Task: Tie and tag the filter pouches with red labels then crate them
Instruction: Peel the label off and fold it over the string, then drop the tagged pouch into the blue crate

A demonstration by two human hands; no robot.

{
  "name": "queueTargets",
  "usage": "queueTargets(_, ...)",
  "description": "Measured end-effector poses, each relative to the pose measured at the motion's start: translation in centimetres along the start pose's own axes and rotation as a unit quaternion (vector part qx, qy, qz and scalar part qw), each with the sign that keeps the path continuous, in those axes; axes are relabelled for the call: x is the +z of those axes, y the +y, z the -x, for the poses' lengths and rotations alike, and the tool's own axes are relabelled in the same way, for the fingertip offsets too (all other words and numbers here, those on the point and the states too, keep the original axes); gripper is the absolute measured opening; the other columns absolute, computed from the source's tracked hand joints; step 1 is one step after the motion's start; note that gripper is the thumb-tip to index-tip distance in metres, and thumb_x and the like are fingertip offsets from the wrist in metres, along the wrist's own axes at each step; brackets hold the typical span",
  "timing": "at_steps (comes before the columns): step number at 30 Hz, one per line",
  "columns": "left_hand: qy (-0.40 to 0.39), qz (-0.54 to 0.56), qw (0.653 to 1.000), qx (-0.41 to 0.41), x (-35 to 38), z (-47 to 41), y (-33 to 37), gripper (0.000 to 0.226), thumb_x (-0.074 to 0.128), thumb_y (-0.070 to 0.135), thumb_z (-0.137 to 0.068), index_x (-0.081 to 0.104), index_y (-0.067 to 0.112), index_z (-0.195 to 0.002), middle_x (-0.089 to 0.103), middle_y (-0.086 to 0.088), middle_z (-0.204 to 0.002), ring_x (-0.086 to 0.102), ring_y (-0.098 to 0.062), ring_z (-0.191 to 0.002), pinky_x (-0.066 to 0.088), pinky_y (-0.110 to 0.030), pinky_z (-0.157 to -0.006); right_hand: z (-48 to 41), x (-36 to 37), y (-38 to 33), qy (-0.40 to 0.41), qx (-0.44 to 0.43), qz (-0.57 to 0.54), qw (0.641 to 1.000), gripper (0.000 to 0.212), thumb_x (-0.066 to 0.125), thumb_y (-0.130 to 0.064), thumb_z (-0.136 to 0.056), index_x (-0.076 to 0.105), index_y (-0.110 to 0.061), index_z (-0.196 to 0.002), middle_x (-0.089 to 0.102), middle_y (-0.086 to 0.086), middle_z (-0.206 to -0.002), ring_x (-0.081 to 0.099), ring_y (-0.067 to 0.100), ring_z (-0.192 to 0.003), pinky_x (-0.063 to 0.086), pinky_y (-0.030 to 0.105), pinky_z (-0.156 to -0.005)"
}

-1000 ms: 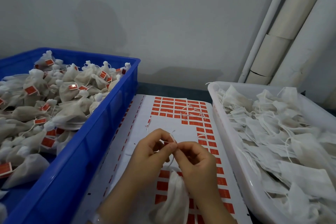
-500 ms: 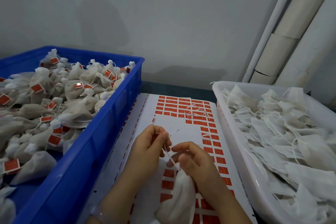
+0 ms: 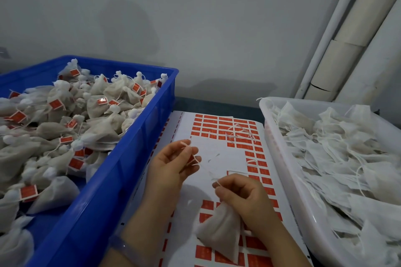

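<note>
A white filter pouch (image 3: pixel 219 232) hangs below my right hand (image 3: pixel 243 197), which grips its gathered neck and one end of its drawstring. My left hand (image 3: pixel 173 165) pinches the other end of the white string (image 3: pixel 204 169), stretched taut between the two hands. A bit of red shows by my left fingertips; what it is I cannot tell. Both hands hover over the label sheet (image 3: pixel 217 158), white backing with rows of red labels (image 3: pixel 219 125). The blue crate (image 3: pixel 121 171) on the left holds several tied pouches with red tags.
A white tray (image 3: pixel 286 171) at the right is piled with untied flat pouches and loose strings. A few cut string bits lie on the upper label rows. Grey wall behind; white pipes and cardboard tubes lean at the top right.
My hands, which were together at the pouch's neck, have drawn apart. The left has moved up and left, pulling the string taut; the right has dropped lower with the pouch.
</note>
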State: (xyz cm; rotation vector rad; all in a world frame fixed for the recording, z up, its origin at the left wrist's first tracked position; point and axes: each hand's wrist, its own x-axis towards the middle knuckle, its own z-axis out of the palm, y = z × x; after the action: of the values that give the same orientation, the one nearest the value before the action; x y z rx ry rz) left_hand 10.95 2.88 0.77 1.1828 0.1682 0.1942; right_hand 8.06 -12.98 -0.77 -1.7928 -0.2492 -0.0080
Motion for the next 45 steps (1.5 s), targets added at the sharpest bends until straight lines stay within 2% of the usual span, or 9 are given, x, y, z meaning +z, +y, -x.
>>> queueTargets(7,0.003,-0.040,0.998,-0.042,-0.1,-0.3,-1.0,0.014,0.061,0.011,-0.087,0.065,0.021,-0.095,0.073,0.004,-0.075,0.070,-0.011,-0.071,0.053,-0.020,-0.053,-0.3,0.4,-0.2,0.144,-0.012,-0.024,0.989,0.010,0.066,-0.020,-0.081,0.065,-0.025,-0.073,0.065,-0.024,-0.074,0.058,-0.007,-0.079,0.043,0.002,-0.056)
queueTargets(14,0.022,-0.008,1.000,-0.019,-0.1,-1.1,-1.1,0.011,0.051,0.031,-0.093,0.058,0.033,-0.101,0.072,0.009,-0.091,0.070,-0.009,-0.080,0.055,-0.022,-0.058,-1.5,1.6,-1.9,0.178,-0.046,0.033,0.982,0.010,0.065,-0.028,-0.083,0.061,-0.031,-0.075,0.061,-0.035,-0.078,0.055,-0.015,-0.082,0.041,-0.002,-0.059)
queueTargets(23,0.151,-0.018,0.984,0.092,0.1,-0.6,-1.0,0.036,0.044,0.035,-0.096,0.049,0.021,-0.128,0.065,0.003,-0.114,0.066,-0.010,-0.092,0.052,-0.026,-0.073,-8.1,6.5,-12.1,0.099,-0.229,-0.071,0.966,0.017,0.063,-0.015,-0.086,0.059,-0.031,-0.090,0.062,-0.014,-0.091,0.061,-0.006,-0.086,0.048,0.006,-0.069)
queueTargets(25,0.166,-0.008,0.981,0.101,0.4,-0.4,-0.7,0.031,0.047,0.029,-0.096,0.051,0.019,-0.125,0.067,0.005,-0.103,0.065,-0.005,-0.082,0.050,-0.018,-0.065,-10.1,8.3,-13.1,0.084,-0.203,-0.119,0.968,0.012,0.062,-0.015,-0.087,0.062,-0.022,-0.097,0.065,-0.007,-0.096,0.063,0.000,-0.084,0.049,0.005,-0.068)
queueTargets(28,0.166,-0.017,0.980,0.110,0.3,-0.4,-0.6,0.016,0.044,0.018,-0.097,0.056,0.018,-0.108,0.064,0.008,-0.080,0.063,-0.002,-0.070,0.048,-0.012,-0.063,-11.9,10.8,-11.5,0.039,-0.139,0.009,0.990,0.021,0.055,-0.014,-0.092,0.060,-0.012,-0.112,0.062,0.004,-0.114,0.055,0.000,-0.087,0.045,0.004,-0.072)
queueTargets(32,0.145,-0.058,0.983,0.094,0.2,-0.4,-0.7,0.018,0.039,0.016,-0.099,0.054,0.022,-0.107,0.060,0.010,-0.093,0.061,0.004,-0.080,0.046,-0.012,-0.071,-12.2,10.9,-8.8,0.007,-0.093,0.103,0.990,0.020,0.054,-0.019,-0.093,0.061,-0.018,-0.111,0.059,0.003,-0.117,0.054,0.015,-0.106,0.047,0.026,-0.091)
queueTargets(35,0.126,-0.082,0.985,0.088,0.5,-0.5,-1.0,0.027,0.045,0.025,-0.097,0.050,0.022,-0.123,0.063,0.003,-0.112,0.062,-0.008,-0.095,0.051,-0.026,-0.074,-12.4,7.9,-8.9,0.057,-0.116,0.117,0.985,0.021,0.056,-0.021,-0.092,0.060,-0.018,-0.112,0.063,0.000,-0.111,0.055,0.009,-0.095,0.049,0.021,-0.081)
queueTargets(39,0.087,-0.118,0.986,0.075,0.4,-0.4,-1.0,0.022,0.049,0.033,-0.094,0.046,0.039,-0.115,0.060,0.007,-0.119,0.060,-0.010,-0.101,0.051,-0.034,-0.083,-13.2,0.8,-8.1,0.150,-0.059,0.200,0.967,0.028,0.055,-0.020,-0.093,0.055,-0.015,-0.120,0.061,0.002,-0.118,0.055,0.010,-0.096,0.042,0.015,-0.079)
queueTargets(45,0.055,-0.150,0.986,0.051,0.6,-0.2,-1.2,0.024,0.050,0.036,-0.093,0.042,0.042,-0.115,0.058,0.010,-0.121,0.059,-0.016,-0.101,0.049,-0.028,-0.075,-12.1,-9.6,-5.3,0.344,0.114,0.359,0.860,0.028,0.051,-0.014,-0.093,0.055,-0.008,-0.120,0.059,0.012,-0.120,0.056,0.027,-0.103,0.042,0.030,-0.082)
